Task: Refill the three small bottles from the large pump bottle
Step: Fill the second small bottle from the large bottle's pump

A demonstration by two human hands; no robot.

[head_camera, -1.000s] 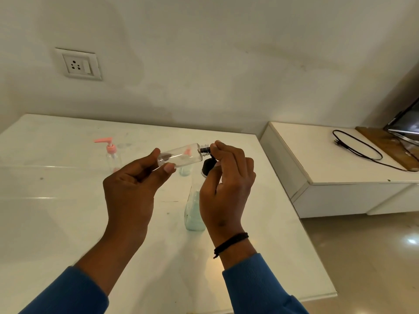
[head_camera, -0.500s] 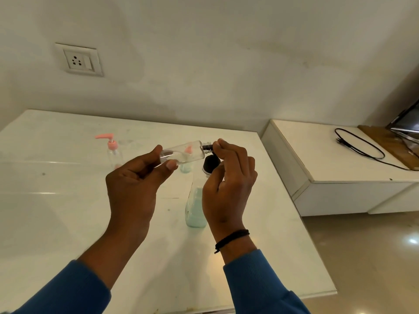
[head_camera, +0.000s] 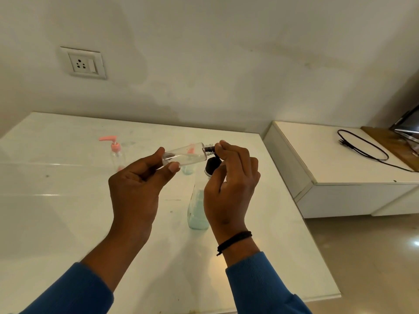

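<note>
Socket plate (head_camera: 83, 63) sits on the wall at the far left, above the white table (head_camera: 56, 223). Below it on the table stands a small clear bottle with a pink pump (head_camera: 116, 152), upright and well apart from the hands. Next comes the left hand (head_camera: 136, 191), raised over the table, its grip closed around the base end of a small clear bottle (head_camera: 186, 154): thumb on the far side, fingertips on the near side. That bottle lies almost level in the air, neck pointing right, and it looks empty. Behind it, seen partly through the clear plastic, a third small bottle (head_camera: 188, 169) with a pink top stands on the table. At the neck, the right hand (head_camera: 229, 189) pinches a small black cap (head_camera: 212, 148) at the bottle's threads between thumb and forefinger; a black band circles that wrist. Just behind and below this hand stands the large bottle (head_camera: 197, 211), upright, with pale blue-green liquid in its lower part and a black pump collar on top. Farther right, a low white cabinet (head_camera: 317, 173) carries a black cable (head_camera: 362, 148).
</note>
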